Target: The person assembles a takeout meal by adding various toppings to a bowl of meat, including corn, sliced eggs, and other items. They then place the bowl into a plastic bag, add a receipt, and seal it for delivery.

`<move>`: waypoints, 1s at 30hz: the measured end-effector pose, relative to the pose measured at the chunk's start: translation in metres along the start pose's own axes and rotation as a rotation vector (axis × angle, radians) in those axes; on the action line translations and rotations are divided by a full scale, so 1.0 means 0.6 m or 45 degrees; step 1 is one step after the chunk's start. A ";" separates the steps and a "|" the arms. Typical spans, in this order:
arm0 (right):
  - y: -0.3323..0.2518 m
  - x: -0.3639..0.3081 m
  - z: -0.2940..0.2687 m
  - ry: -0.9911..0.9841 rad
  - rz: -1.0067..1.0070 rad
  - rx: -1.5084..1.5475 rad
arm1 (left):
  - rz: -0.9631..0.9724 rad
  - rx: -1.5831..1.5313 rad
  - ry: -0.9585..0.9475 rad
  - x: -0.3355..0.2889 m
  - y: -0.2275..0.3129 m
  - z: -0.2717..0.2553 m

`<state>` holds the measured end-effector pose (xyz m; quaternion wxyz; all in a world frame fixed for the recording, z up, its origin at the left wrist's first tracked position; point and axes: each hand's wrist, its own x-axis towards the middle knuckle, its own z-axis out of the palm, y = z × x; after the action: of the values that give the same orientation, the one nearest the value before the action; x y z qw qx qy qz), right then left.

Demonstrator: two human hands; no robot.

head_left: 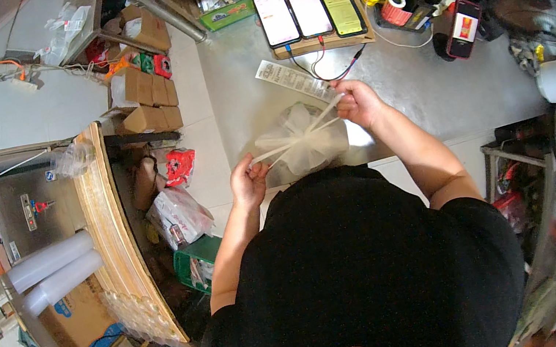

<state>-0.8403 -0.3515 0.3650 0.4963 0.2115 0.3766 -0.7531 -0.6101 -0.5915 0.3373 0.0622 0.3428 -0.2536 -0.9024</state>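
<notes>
A translucent whitish plastic bag (302,143) stands at the near edge of the metal table, its top gathered in the middle. My left hand (247,181) is closed on one handle strip of the bag, drawn out to the left. The opposite handle strip runs up to the right into my right hand (359,101), whose fingers are closed around it. Both strips look stretched taut. What sits inside the bag cannot be made out. A long printed paper slip (295,80) lies just beyond the bag, its right end close to my right hand.
Three lit phones (311,13) lean on a cardboard box at the back, cables trailing toward my right hand. Another phone (463,28) stands at right by a fan (537,16). The steel table (427,91) holds these. Cardboard boxes (144,97) and a green crate (194,264) are at left.
</notes>
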 end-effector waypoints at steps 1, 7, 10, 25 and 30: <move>-0.001 0.005 -0.004 -0.003 0.012 0.002 | 0.021 0.011 0.022 0.003 0.001 0.002; -0.016 -0.070 0.083 -0.328 0.014 -0.141 | -0.003 0.360 -0.273 -0.051 0.032 0.098; 0.006 -0.076 0.115 -0.764 0.174 -0.783 | -0.155 1.186 -0.531 -0.058 0.051 0.190; 0.035 -0.022 0.065 -0.314 -0.296 -1.070 | 0.608 1.903 -0.624 -0.056 0.041 0.104; 0.038 0.027 -0.071 -0.203 0.218 -0.294 | 0.573 1.868 -0.514 -0.045 0.035 0.002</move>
<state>-0.8284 -0.3330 0.3188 0.6080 0.1238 0.4006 -0.6742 -0.5918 -0.6017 0.3643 -0.0457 0.0665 -0.8531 -0.5154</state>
